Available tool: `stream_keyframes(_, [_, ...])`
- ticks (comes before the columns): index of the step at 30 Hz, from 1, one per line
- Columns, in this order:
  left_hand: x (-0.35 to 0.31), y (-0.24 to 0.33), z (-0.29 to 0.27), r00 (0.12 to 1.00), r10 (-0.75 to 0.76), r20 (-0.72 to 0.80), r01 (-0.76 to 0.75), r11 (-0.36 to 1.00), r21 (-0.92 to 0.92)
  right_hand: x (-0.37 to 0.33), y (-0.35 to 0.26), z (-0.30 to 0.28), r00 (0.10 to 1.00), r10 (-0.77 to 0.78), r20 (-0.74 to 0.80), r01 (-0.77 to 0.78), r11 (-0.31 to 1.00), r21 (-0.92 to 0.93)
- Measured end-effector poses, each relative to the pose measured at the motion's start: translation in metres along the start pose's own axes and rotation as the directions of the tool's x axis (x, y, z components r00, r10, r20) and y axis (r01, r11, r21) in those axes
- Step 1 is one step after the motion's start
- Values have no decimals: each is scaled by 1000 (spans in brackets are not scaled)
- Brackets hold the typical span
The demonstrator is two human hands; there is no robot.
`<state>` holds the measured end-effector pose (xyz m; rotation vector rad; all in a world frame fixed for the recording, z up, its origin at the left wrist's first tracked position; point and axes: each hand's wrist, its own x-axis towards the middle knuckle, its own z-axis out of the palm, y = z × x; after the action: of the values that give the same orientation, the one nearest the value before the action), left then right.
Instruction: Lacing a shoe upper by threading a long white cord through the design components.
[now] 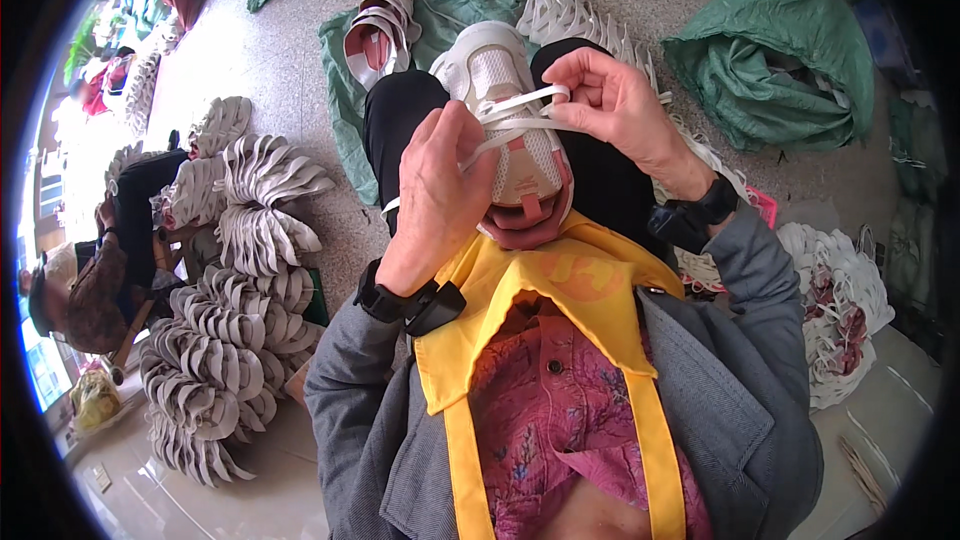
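A white and pink shoe upper [527, 175] lies between my knees, its pink-lined collar toward me. A flat white shoelace [522, 124] crosses its front in loose strands. My right hand [622, 112] is above the right side of the shoe, thumb and fingers pinching strands of the lace. Over the left side, my left hand [432, 185] is closed with curled fingers around the lace near the eyelets. Its fingertips are partly hidden. A lace end shows below the left wrist.
Stacks of white shoe uppers [215, 340] stand at the left, near another seated person [95, 290]. More uppers [380, 35] lie on a green sheet [345, 135] ahead. A green sack [770, 60] sits at far right, with a white pile [840, 310] nearer.
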<state>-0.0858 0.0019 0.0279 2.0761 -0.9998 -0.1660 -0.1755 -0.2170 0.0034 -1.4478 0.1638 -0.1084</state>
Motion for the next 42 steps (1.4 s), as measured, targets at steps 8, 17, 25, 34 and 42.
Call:
stream_keyframes(8, [5, 5, -10, 990, -78, 113, 95, 984, -151, 2, 6, 4, 1000, 7, 15, -3, 969, -246])
stream_keyframes(17, [-9, -3, -61, 892, -244, 380, 399, 820, -411, 2, -1, 10, 999, 17, 33, -3, 922, -388])
stream_keyframes(25, [-31, -11, -85, 821, -433, 373, 563, 724, -399, -16, -13, 18, 995, -91, -35, 53, 803, -593])
stream_keyframes(34, [-31, -25, -71, 960, -240, 143, 267, 941, -210, -32, -28, 13, 963, -269, -12, 178, 670, -720])
stream_keyframes(42, [-17, -11, -78, 993, 104, 60, -113, 974, 194, -32, -23, 5, 856, -516, 32, 342, 519, -784])
